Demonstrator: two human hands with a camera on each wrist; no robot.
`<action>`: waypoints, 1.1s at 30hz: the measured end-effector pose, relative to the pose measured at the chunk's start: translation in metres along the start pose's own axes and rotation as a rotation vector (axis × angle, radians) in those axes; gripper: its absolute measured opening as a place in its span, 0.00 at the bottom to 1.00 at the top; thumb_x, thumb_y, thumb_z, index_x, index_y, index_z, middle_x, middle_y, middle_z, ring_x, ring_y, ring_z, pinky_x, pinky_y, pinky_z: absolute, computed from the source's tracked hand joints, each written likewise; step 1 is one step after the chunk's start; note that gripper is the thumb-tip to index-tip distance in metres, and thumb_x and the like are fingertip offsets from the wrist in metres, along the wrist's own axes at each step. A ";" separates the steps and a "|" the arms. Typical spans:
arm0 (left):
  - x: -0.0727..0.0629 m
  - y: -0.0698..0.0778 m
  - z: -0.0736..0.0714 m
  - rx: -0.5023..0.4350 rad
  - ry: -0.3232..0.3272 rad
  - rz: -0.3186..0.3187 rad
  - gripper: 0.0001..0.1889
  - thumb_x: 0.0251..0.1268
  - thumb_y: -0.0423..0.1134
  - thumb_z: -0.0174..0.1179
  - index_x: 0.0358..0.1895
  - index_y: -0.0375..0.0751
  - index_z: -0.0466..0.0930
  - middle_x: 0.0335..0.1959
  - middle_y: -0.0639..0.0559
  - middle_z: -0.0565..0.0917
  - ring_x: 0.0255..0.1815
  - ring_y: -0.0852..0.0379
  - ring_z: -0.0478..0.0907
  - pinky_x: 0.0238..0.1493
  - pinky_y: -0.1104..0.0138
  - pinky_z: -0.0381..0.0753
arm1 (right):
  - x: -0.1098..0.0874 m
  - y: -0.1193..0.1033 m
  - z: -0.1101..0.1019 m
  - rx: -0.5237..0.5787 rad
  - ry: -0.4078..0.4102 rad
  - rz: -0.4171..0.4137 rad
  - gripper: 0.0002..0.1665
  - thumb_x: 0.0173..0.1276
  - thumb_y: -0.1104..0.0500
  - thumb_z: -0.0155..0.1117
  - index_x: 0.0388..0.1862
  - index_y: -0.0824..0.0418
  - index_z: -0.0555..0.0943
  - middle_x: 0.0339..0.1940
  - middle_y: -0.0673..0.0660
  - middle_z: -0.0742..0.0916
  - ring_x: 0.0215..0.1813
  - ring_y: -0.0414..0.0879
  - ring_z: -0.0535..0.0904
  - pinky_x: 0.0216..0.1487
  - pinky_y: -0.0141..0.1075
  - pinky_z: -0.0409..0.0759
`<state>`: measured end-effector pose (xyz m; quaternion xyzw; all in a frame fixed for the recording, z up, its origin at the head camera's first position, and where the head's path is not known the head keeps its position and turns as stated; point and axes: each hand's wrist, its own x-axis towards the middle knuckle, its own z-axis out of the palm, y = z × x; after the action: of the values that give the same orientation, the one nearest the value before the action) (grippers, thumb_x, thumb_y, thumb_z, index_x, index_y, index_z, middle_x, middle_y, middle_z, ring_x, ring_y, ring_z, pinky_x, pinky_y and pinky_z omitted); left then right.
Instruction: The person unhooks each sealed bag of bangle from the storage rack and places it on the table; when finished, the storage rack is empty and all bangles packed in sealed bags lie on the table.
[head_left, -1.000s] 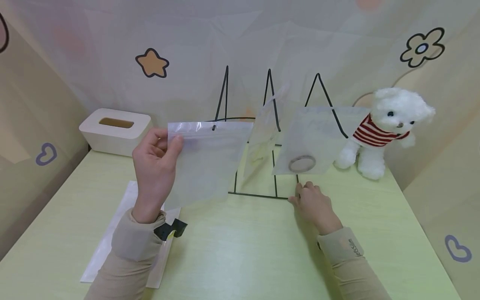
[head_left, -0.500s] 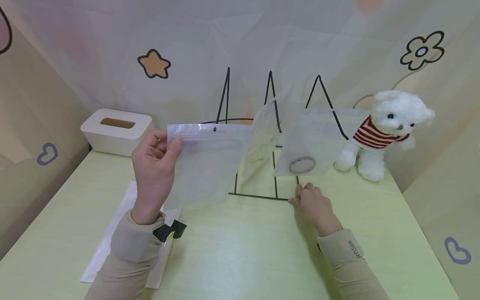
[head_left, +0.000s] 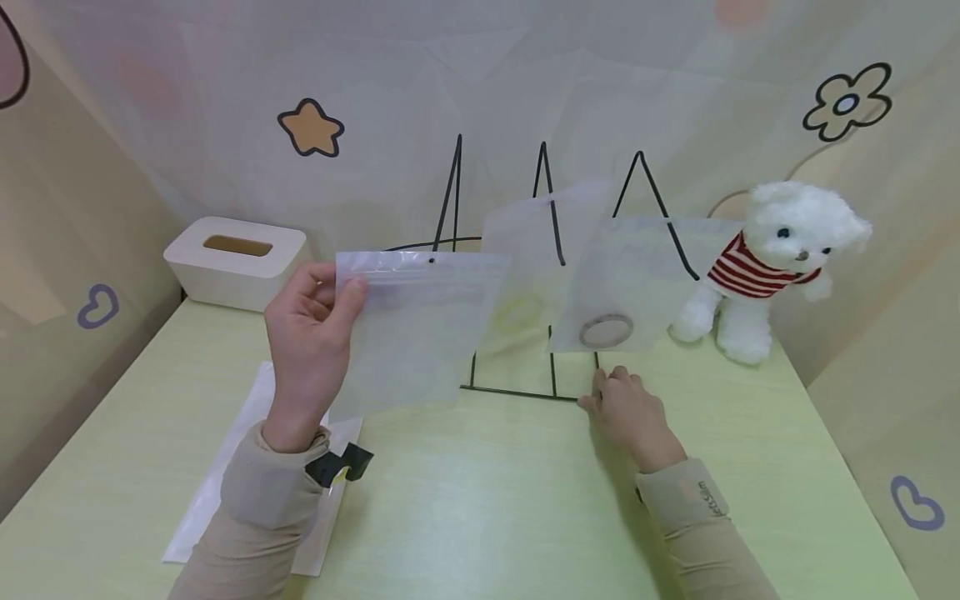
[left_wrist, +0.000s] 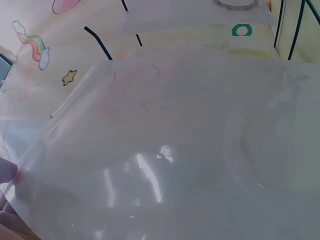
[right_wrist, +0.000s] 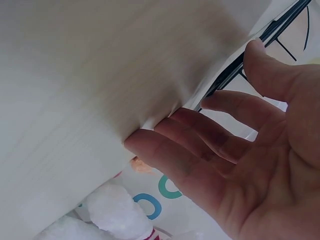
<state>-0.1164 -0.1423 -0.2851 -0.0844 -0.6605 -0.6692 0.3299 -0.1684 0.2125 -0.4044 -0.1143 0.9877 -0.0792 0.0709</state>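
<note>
Above the pale surface (head_left: 465,500), the left hand (head_left: 309,342) gripped the clear bag (head_left: 416,342) by its upper corner; its top edge ran rightward to the leftmost hook (head_left: 447,195) — farther from the right hand (head_left: 626,412), which pinched the rack (head_left: 517,393) at its front corner.

The right hand (right_wrist: 235,155) rests its fingertips on the worktop (right_wrist: 75,90), thumb and forefinger against the black rack (right_wrist: 229,74) along the visible edge. A fluffy white toy (right_wrist: 114,212) shows past that edge.
</note>
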 end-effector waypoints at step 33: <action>-0.025 -0.019 0.000 0.010 0.023 -0.486 0.06 0.68 0.30 0.56 0.41 0.28 0.76 0.23 0.57 0.84 0.25 0.63 0.77 0.31 0.72 0.77 | 0.001 0.001 -0.001 -0.005 -0.006 0.002 0.17 0.74 0.51 0.58 0.45 0.66 0.74 0.41 0.64 0.75 0.46 0.63 0.73 0.31 0.54 0.78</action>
<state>-0.1075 -0.1356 -0.3142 0.0860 -0.6608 -0.7266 0.1672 -0.1693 0.2136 -0.4042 -0.1135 0.9879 -0.0762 0.0737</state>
